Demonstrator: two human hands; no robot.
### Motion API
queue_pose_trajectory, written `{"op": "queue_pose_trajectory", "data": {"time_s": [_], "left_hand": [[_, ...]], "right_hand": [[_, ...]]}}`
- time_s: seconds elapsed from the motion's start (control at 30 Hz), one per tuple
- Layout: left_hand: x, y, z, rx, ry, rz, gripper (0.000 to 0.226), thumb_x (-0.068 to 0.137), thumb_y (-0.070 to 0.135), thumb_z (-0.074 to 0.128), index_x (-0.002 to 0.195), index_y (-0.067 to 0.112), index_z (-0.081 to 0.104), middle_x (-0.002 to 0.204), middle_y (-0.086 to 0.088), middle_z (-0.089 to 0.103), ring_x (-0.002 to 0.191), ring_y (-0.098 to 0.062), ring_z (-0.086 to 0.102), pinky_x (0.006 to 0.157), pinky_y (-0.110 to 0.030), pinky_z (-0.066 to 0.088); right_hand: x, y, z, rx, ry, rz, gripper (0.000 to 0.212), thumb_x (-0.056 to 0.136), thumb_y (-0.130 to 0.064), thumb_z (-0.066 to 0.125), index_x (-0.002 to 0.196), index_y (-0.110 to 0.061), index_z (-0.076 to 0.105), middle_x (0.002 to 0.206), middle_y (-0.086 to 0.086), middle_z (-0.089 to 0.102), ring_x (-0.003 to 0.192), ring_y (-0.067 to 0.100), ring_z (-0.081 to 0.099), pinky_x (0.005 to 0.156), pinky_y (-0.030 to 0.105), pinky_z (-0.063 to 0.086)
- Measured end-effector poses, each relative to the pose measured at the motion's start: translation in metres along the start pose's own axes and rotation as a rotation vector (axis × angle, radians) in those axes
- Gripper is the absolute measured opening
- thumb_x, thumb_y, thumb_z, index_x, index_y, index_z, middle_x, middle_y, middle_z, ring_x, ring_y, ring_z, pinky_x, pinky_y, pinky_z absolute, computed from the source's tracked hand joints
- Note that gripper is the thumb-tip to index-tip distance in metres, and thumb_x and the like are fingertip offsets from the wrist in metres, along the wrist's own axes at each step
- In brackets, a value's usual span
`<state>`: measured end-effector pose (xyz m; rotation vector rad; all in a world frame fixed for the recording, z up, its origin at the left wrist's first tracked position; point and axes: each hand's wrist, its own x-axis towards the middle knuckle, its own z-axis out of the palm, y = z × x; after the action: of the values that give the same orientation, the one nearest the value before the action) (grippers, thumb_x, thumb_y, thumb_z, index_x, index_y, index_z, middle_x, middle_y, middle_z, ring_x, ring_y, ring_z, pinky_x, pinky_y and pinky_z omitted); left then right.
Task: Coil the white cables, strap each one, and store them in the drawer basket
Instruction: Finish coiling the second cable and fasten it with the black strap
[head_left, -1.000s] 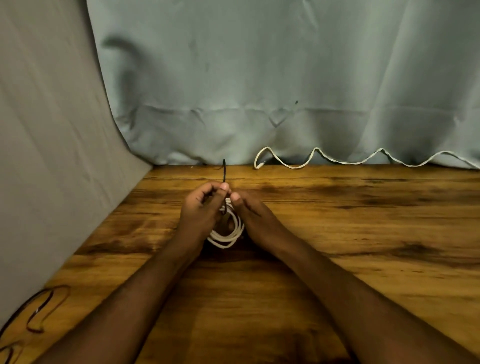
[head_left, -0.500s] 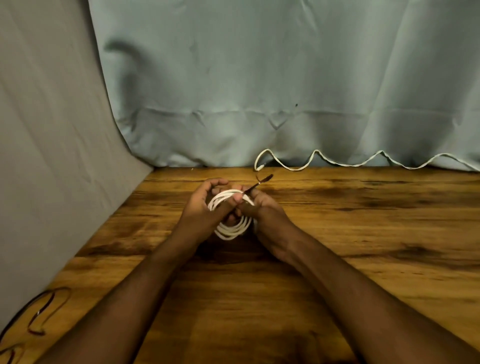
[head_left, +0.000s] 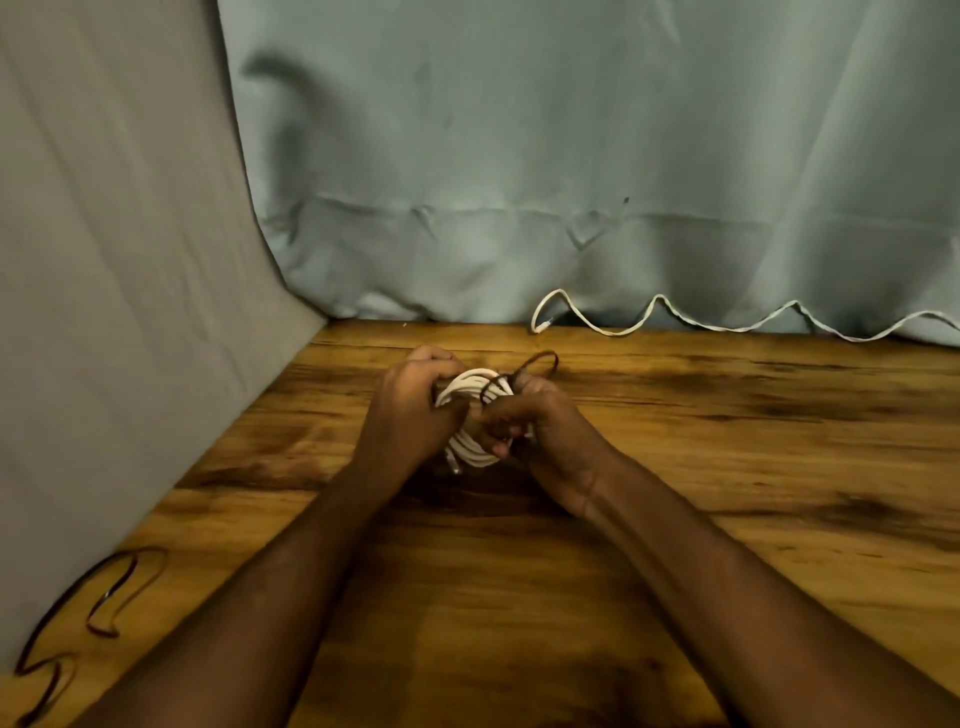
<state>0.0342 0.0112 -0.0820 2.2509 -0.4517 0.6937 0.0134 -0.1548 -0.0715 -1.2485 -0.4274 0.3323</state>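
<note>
Dark strap (head_left: 535, 364) now loops over the white coiled cable (head_left: 470, 415), its rings upright, gripped by left hand (head_left: 410, 415) and right hand (head_left: 540, 431).

This looks like a makeshift recording corner rather than a furnished room. A rustic, dark-grained brown wooden surface (head_left: 727, 519) is boxed in by hanging cloth: a wrinkled pale blue-green fabric backdrop (head_left: 571, 156) from 11 to 2 o'clock and a plain grey fabric sheet (head_left: 104, 312) at 9 o'clock. No walls, furniture or appliances show beyond them.
</note>
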Motion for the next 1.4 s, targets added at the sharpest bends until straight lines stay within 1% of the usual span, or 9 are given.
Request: {"op": "queue_pose_trajectory", "data": {"time_s": [0.13, 0.3, 0.6, 0.67, 0.83, 0.93, 1.07, 1.27, 1.4], "left_hand": [[0.002, 0.001, 0.002, -0.244, -0.091, -0.234, 0.02, 0.071, 0.008, 0.073, 0.082, 0.023, 0.079, 0.074, 0.004, 0.076, 0.072, -0.011, 0.073, 0.063, -0.033, 0.059], [0.003, -0.006, 0.001, -0.52, -0.227, -0.477, 0.025, 0.072, -0.01, 0.062, 0.092, -0.002, 0.075, 0.09, -0.03, 0.073, 0.084, -0.051, 0.07, 0.08, -0.07, 0.054], [-0.009, 0.025, -0.005, -0.389, -0.18, -0.312, 0.032, 0.076, -0.014, 0.051, 0.071, 0.007, 0.074, 0.063, -0.016, 0.072, 0.053, -0.028, 0.067, 0.052, -0.032, 0.053], [-0.011, 0.03, -0.003, -0.273, -0.149, -0.238, 0.038, 0.083, -0.007, 0.056, 0.063, 0.022, 0.071, 0.059, -0.004, 0.071, 0.05, -0.021, 0.068, 0.049, -0.03, 0.052], [-0.012, 0.03, 0.002, -0.061, -0.101, -0.161, 0.031, 0.079, 0.0, 0.066, 0.067, 0.028, 0.071, 0.065, 0.005, 0.07, 0.06, -0.01, 0.066, 0.057, -0.029, 0.052], [-0.013, 0.033, 0.002, 0.014, -0.101, -0.091, 0.022, 0.078, 0.001, 0.066, 0.081, 0.021, 0.076, 0.076, 0.007, 0.071, 0.07, -0.009, 0.064, 0.062, -0.023, 0.047], [-0.013, 0.04, 0.002, 0.059, -0.117, -0.017, 0.026, 0.076, -0.002, 0.066, 0.088, 0.018, 0.076, 0.07, 0.021, 0.058, 0.066, 0.003, 0.055, 0.063, -0.005, 0.036], [-0.011, 0.04, 0.013, 0.076, -0.237, -0.054, 0.029, 0.082, 0.002, 0.067, 0.107, 0.015, 0.073, 0.093, 0.002, 0.071, 0.091, -0.022, 0.067, 0.068, -0.011, 0.041], [-0.013, 0.047, 0.022, 0.107, -0.367, -0.005, 0.056, 0.081, 0.015, 0.067, 0.131, 0.038, 0.054, 0.114, -0.001, 0.07, 0.1, -0.019, 0.066, 0.083, -0.039, 0.057]], "right_hand": [[0.003, 0.002, 0.005, 0.032, 0.029, 0.031, 0.02, 0.091, 0.01, 0.057, 0.109, 0.001, 0.059, 0.053, -0.008, 0.058, 0.044, 0.004, 0.051, 0.054, 0.024, 0.041], [0.0, 0.004, 0.001, 0.107, 0.047, 0.015, 0.014, 0.097, 0.006, 0.05, 0.094, -0.003, 0.061, 0.052, -0.005, 0.045, 0.05, 0.009, 0.038, 0.059, 0.026, 0.037], [-0.003, 0.007, -0.016, -0.077, 0.035, 0.031, 0.023, 0.094, 0.002, 0.062, 0.117, 0.0, 0.066, 0.08, 0.015, 0.07, 0.063, 0.022, 0.067, 0.074, 0.04, 0.058], [-0.003, 0.007, -0.015, -0.118, 0.017, 0.009, 0.017, 0.1, -0.015, 0.061, 0.105, -0.002, 0.07, 0.077, 0.015, 0.071, 0.063, 0.024, 0.068, 0.074, 0.042, 0.057], [-0.001, 0.001, -0.016, -0.172, 0.063, 0.117, 0.07, 0.104, -0.06, 0.04, 0.105, 0.0, 0.075, 0.084, 0.015, 0.076, 0.074, 0.025, 0.073, 0.075, 0.034, 0.06], [0.001, 0.004, -0.022, -0.221, 0.168, 0.1, 0.047, 0.1, -0.05, 0.061, 0.103, -0.006, 0.079, 0.098, 0.018, 0.079, 0.085, 0.029, 0.075, 0.088, 0.045, 0.059], [0.002, 0.0, -0.026, -0.239, 0.237, -0.008, 0.024, 0.097, -0.026, 0.07, 0.089, -0.003, 0.073, 0.082, 0.015, 0.074, 0.074, 0.025, 0.066, 0.075, 0.04, 0.054], [0.003, -0.009, -0.019, -0.527, 0.384, -0.538, 0.019, 0.098, -0.013, 0.066, 0.081, -0.021, 0.062, 0.081, 0.009, 0.07, 0.086, 0.031, 0.071, 0.076, 0.044, 0.057], [0.001, -0.008, -0.022, -0.59, 0.435, -0.591, 0.02, 0.099, -0.016, 0.063, 0.082, -0.024, 0.056, 0.07, 0.005, 0.069, 0.07, 0.028, 0.074, 0.064, 0.051, 0.062]]}}
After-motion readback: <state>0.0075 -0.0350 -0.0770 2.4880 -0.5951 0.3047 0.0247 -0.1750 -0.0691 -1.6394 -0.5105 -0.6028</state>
